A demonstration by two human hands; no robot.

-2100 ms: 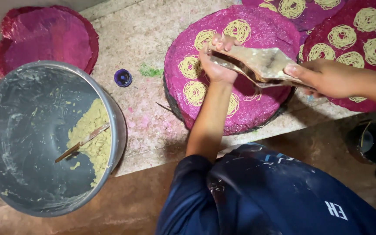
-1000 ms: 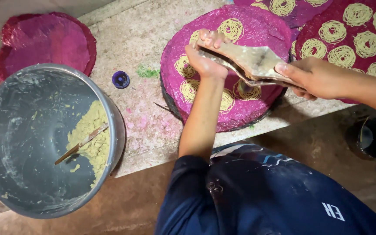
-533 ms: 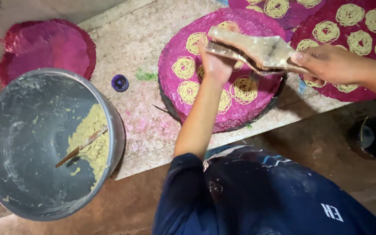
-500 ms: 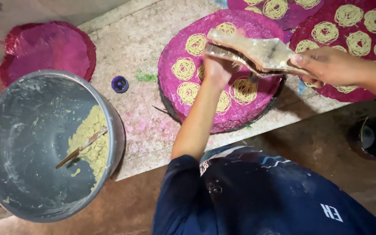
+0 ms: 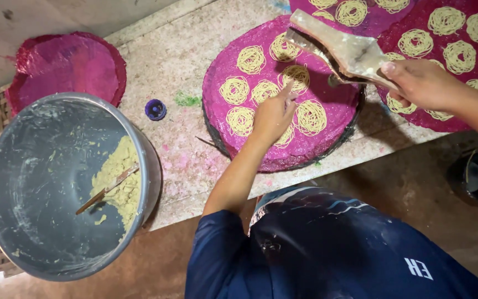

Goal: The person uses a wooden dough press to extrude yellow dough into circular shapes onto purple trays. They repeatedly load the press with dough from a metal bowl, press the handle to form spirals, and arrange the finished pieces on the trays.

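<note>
From the head camera, we rest our left hand (image 5: 272, 113), fingers loose and holding nothing, on the round magenta woven mat (image 5: 333, 99), which lies on the speckled stone slab (image 5: 167, 44) and carries seven yellow coiled noodle nests (image 5: 234, 89). Our right hand (image 5: 421, 83) grasps one dough-smeared wooden press (image 5: 341, 50) above the mat. One grey metal tub (image 5: 34, 188) holds a lump of yellow dough (image 5: 118, 171) and one stick (image 5: 106, 190). We count four magenta mats.

magenta round tray (image 5: 327, 141); pale yellow noodle coils (image 5: 311, 117); grey bowl (image 5: 23, 166); yellow-green dough (image 5: 118, 171); blue cap (image 5: 155, 109)
</note>
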